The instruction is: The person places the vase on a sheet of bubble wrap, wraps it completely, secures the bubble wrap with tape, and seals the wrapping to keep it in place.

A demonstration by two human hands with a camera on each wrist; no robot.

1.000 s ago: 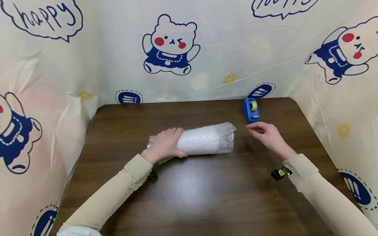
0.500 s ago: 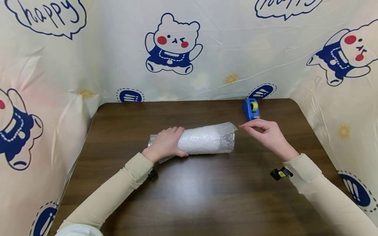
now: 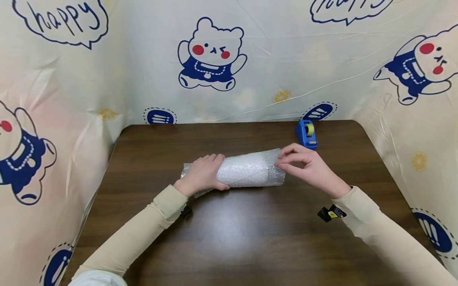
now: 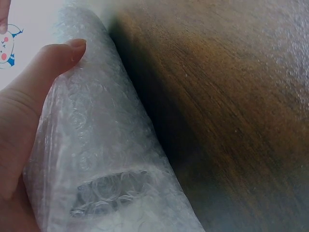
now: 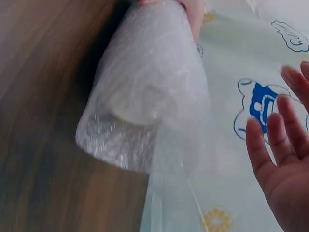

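A bubble-wrapped roll lies on its side across the table. My left hand grips its left part, with the thumb along the near side in the head view. The left wrist view shows that thumb pressed on the bubble wrap. At the roll's right end, my right hand has its thumb and index fingertips close together, over the loose wrap edge. Whether something thin and clear is between them cannot be seen. In the right wrist view the other fingers of the right hand are spread beside the roll.
A blue tape dispenser with a yellowish roll stands at the table's back right, just behind the right hand. The brown wooden table is bordered by a cartoon-printed cloth at the back and sides.
My right hand has moved left from near the tape dispenser to the roll's right end, and its upper fingers have lifted apart from the thumb. The left hand still holds the roll.
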